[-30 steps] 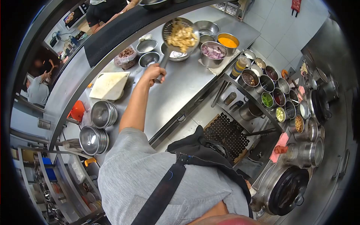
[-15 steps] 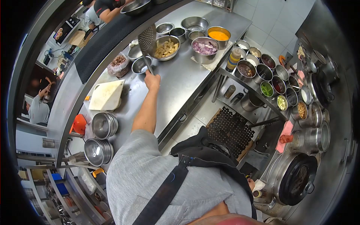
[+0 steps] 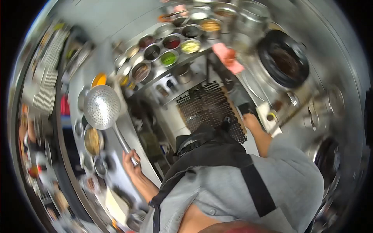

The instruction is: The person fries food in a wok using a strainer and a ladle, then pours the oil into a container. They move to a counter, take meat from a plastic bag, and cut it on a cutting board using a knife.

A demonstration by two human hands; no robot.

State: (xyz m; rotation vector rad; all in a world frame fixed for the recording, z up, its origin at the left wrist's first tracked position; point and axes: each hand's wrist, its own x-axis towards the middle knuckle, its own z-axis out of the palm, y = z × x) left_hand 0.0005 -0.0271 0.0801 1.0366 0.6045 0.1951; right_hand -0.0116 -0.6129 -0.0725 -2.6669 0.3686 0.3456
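Observation:
My left hand is closed round the handle of a perforated skimmer, its round bowl held up over the steel counter. Below it on that counter sit a bowl of pale yellow chunks and a pot of orange liquid, partly covered by the skimmer. On the other side, my right hand is closed at the edge of the stove, next to a small dark thing. Blur hides what its fingers hold, if anything. A white cloth lies just beyond that hand.
Several metal pots of ingredients stand on a rack ahead, among them chopped greens. A black wok sits on the stove at right. A perforated black mat covers the floor. A white cutting board lies at lower left.
The view has swung right towards the stove. My left hand has lifted the skimmer from the bowls and carried it along. My right hand now shows more fully by the stove.

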